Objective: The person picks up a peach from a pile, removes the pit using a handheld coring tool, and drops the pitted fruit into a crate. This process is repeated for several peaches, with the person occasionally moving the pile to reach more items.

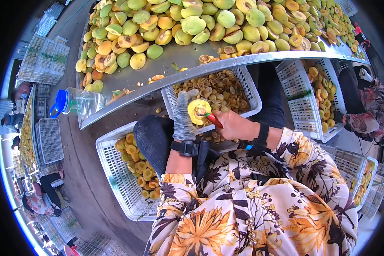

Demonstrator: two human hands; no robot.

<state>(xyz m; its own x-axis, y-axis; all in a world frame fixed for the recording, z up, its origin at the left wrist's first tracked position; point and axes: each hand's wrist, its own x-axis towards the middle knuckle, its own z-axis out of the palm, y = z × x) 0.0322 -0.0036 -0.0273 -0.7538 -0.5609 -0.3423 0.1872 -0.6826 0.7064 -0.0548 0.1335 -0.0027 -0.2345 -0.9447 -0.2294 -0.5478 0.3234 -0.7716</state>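
Observation:
A halved yellow fruit (199, 112) with its cut face up rests in my gloved left hand (184, 117), whose fingers are wrapped round its side. My bare right hand (234, 124) grips a small tool with a red handle (214, 120). The tool's metal tip touches the centre of the fruit. Below both hands stands a white crate (255, 100) filled with small brownish pieces. Another white crate (115, 177), holding halved fruit, is at the left beside my knee.
A metal table (128, 79) piled with fruit spans the top, its raised rim just beyond my hands. A clear bottle with a blue lid (83, 102) sits at its left corner. Another crate of halves (296, 91) stands right, near a co-worker (367, 106). More people and stacked crates are far left.

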